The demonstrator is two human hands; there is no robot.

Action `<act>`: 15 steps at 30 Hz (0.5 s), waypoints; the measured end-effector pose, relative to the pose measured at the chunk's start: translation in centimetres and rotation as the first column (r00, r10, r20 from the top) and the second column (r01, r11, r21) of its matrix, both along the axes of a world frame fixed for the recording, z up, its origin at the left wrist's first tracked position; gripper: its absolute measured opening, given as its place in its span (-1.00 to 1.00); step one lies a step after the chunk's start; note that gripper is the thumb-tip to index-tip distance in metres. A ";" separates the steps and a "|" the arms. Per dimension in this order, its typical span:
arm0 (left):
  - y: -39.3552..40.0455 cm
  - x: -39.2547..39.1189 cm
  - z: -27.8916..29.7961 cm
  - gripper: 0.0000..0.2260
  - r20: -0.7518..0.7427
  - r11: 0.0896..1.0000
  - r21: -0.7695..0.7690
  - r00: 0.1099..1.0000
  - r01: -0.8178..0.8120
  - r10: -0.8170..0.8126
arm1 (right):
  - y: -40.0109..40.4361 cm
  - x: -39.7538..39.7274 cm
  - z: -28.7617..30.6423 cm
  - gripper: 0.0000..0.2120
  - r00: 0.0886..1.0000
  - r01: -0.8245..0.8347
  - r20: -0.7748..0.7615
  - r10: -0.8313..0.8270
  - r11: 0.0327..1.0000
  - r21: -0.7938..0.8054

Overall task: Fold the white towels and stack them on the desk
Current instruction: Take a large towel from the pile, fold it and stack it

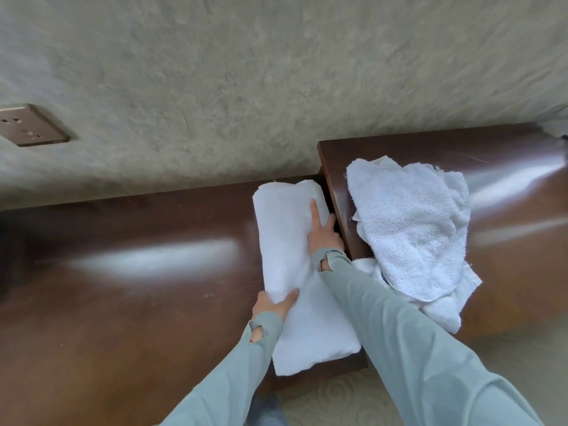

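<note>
A white towel (285,241), folded into a long strip, lies at the right end of the dark brown desk (138,287). My left hand (273,302) grips its left edge near the middle, thumb on top. My right hand (322,232) rests on the towel's right side, index finger stretched forward, the other fingers curled at the edge. A loose heap of unfolded white towels (412,229) lies to the right on a higher brown surface (507,210), part of it hanging over the near edge.
A grey textured wall (246,87) runs behind the desk, with a metal power socket (27,126) at the left. The higher surface's side wall stands right against the folded towel. Patterned carpet (338,401) shows below the desk's front edge.
</note>
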State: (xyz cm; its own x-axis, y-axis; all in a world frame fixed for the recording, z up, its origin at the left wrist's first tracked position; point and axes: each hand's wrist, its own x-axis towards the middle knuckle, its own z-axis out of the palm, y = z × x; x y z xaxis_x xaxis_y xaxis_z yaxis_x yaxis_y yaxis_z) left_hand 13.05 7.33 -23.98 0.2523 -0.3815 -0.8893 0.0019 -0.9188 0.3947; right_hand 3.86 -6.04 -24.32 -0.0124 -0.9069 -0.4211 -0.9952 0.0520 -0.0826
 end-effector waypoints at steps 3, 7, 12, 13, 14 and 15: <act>-0.6 0.8 0.1 -0.28 -0.111 0.996 0.040 0.990 -0.080 0.084 | 0.1 0.5 -0.3 -0.30 0.999 0.000 -0.050 0.000 1.000 0.007; 0.1 3.7 0.6 -0.43 -0.011 0.999 -0.036 0.999 -0.041 0.040 | 1.0 1.2 0.4 -0.32 0.975 -0.221 -0.012 0.221 0.971 -0.089; 1.6 7.7 0.4 -0.56 0.205 0.989 -0.073 0.972 0.129 -0.112 | 4.7 1.2 -1.6 -0.47 0.898 -0.439 0.000 0.440 0.896 -0.071; 1.5 7.9 0.3 -0.55 0.212 0.984 -0.058 0.965 0.171 -0.155 | 4.4 2.1 -1.5 -0.45 0.908 -0.419 -0.041 0.418 0.907 -0.035; 1.5 8.0 0.3 -0.52 0.205 0.980 -0.039 0.962 0.195 -0.184 | 3.8 3.1 -1.1 -0.44 0.909 -0.410 -0.078 0.410 0.912 0.006; 1.5 7.9 0.4 -0.46 0.183 0.977 -0.024 0.962 0.211 -0.204 | 3.1 4.1 -0.5 -0.44 0.913 -0.399 -0.082 0.401 0.916 0.034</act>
State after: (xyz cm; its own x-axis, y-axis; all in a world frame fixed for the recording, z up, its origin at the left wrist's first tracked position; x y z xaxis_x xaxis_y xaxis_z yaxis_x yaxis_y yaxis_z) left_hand 20.94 8.83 -23.56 0.3170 -0.4789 -0.8187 -0.2613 -0.8739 0.4100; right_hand 7.95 -2.99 -24.85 0.3132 -0.8368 -0.4490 -0.9363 -0.3512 0.0016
